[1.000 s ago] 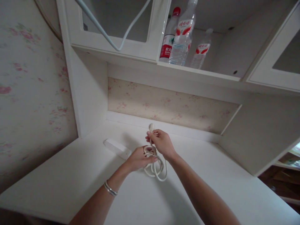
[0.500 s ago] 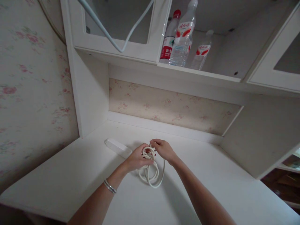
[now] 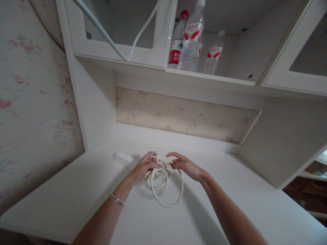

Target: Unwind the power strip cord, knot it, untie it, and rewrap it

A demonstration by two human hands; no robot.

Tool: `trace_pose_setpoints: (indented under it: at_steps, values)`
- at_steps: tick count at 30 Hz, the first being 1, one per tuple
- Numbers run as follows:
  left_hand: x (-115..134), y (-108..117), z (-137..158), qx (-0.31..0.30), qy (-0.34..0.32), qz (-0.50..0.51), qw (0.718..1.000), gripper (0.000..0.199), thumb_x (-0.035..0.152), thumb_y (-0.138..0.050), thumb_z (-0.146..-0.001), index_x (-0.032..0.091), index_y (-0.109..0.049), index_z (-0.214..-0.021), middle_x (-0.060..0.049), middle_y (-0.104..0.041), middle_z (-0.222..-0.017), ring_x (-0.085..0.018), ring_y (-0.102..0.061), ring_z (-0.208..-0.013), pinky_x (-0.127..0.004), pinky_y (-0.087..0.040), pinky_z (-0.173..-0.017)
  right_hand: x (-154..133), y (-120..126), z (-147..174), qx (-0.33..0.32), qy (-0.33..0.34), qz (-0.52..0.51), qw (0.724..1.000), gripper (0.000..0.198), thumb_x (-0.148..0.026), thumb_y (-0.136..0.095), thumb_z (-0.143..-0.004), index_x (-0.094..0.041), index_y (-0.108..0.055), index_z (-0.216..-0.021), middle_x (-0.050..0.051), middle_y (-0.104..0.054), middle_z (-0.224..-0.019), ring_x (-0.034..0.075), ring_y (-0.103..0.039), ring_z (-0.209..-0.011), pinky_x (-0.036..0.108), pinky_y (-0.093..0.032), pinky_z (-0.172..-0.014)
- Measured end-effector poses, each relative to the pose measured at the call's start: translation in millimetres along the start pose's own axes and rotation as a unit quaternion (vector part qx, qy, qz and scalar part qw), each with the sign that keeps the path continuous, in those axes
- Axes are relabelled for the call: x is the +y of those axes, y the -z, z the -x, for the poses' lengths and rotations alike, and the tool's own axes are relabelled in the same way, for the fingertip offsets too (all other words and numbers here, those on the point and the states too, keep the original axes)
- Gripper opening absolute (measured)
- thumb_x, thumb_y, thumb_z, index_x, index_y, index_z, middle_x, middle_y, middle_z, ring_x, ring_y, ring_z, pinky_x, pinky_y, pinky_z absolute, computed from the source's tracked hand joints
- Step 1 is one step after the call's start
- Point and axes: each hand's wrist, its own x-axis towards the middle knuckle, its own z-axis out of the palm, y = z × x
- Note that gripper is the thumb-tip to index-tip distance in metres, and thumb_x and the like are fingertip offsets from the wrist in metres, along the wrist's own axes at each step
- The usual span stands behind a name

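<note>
A white power cord (image 3: pixel 166 205) hangs in loose, tangled loops between my two hands, above the desk. My left hand (image 3: pixel 143 166) is closed around part of the loops, with the thumb pressed over them. My right hand (image 3: pixel 187 167) pinches the cord's end by a pale plug (image 3: pixel 167 167), while its index finger sticks out above. Behind my left hand, a white power strip (image 3: pixel 124 160) lies on the desk, its near end hidden by the hand.
The white desk (image 3: pixel 255 204) runs under a wall cabinet (image 3: pixel 143 63). Several plastic bottles, among them a clear water bottle (image 3: pixel 191 37), stand on its open shelf. A pale blue bent rod or cable (image 3: pixel 104 32) hangs in front at upper left. Flowered wallpaper (image 3: pixel 38 102) covers the left wall.
My hands have moved apart, the right one drawing the plug end away to the right. The cord's loops have opened wider. The view has shifted slightly.
</note>
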Motion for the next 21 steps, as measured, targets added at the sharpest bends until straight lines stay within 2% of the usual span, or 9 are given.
trace_pose_setpoints:
  at_steps: [4, 9, 13, 16, 18, 21]
  values:
    - [-3.6, 2.2, -2.0, 0.01, 0.008, 0.016, 1.0, 0.033, 0.022, -0.06, -0.07, 0.018, -0.05, -0.101, 0.0, -0.057, -0.085, -0.01, -0.054, -0.064, -0.019, -0.04, -0.055, 4.1, -6.5, 9.8, -0.02, 0.041, 0.076, 0.996, 0.038, -0.027, -0.064, -0.071, -0.022, -0.064, -0.109, 0.002, -0.065, -0.092, 0.016, -0.055, -0.082, 0.029, -0.041, -0.077]
    - [-9.7, 2.9, -2.4, 0.013, 0.034, 0.031, 0.999, 0.037, 0.026, -0.059, -0.073, 0.019, -0.048, -0.108, -0.001, -0.059, -0.084, -0.011, -0.056, -0.064, -0.021, -0.041, -0.057, 12.3, -11.5, 11.8, 0.036, 0.131, 0.23, 0.964, 0.028, -0.032, -0.059, -0.081, -0.027, -0.067, -0.107, 0.004, -0.063, -0.091, 0.016, -0.055, -0.083, 0.03, -0.042, -0.077]
    - [-12.8, 2.3, -3.0, 0.003, 0.051, 0.03, 0.998, 0.035, 0.031, -0.06, -0.074, 0.017, -0.051, -0.106, -0.002, -0.06, -0.079, -0.011, -0.056, -0.063, -0.02, -0.04, -0.057, 16.3, -11.4, 13.9, 0.077, 0.178, 0.303, 0.933, 0.024, -0.032, -0.057, -0.083, -0.029, -0.067, -0.105, 0.005, -0.054, -0.095, 0.015, -0.053, -0.084, 0.028, -0.043, -0.074]
    - [-14.1, 1.8, -2.1, -0.021, 0.069, 0.036, 0.997, 0.033, 0.035, -0.057, -0.077, 0.016, -0.052, -0.105, -0.003, -0.06, -0.079, -0.012, -0.056, -0.063, -0.021, -0.04, -0.056, 14.3, -15.3, 17.2, 0.067, 0.199, 0.307, 0.928, 0.02, -0.032, -0.054, -0.085, -0.027, -0.068, -0.099, 0.006, -0.05, -0.106, 0.016, -0.051, -0.093, 0.028, -0.043, -0.08]
    - [-14.2, 2.7, -0.4, -0.037, 0.072, 0.045, 0.996, 0.032, 0.038, -0.055, -0.08, 0.017, -0.053, -0.105, -0.004, -0.059, -0.082, -0.012, -0.055, -0.064, -0.021, -0.041, -0.057, 12.6, -19.6, 19.0, 0.058, 0.213, 0.286, 0.932, 0.02, -0.032, -0.051, -0.088, -0.025, -0.066, -0.1, 0.006, -0.053, -0.106, 0.016, -0.051, -0.098, 0.029, -0.041, -0.086]
    - [-11.8, 5.7, 3.3, -0.065, 0.086, 0.08, 0.991, 0.035, 0.037, -0.056, -0.08, 0.019, -0.052, -0.108, -0.004, -0.057, -0.086, -0.01, -0.053, -0.063, -0.019, -0.04, -0.055, 14.6, -26.4, 20.3, 0.102, 0.21, 0.224, 0.946, 0.023, -0.034, -0.047, -0.09, -0.024, -0.061, -0.105, 0.005, -0.058, -0.102, 0.017, -0.052, -0.098, 0.032, -0.04, -0.089]
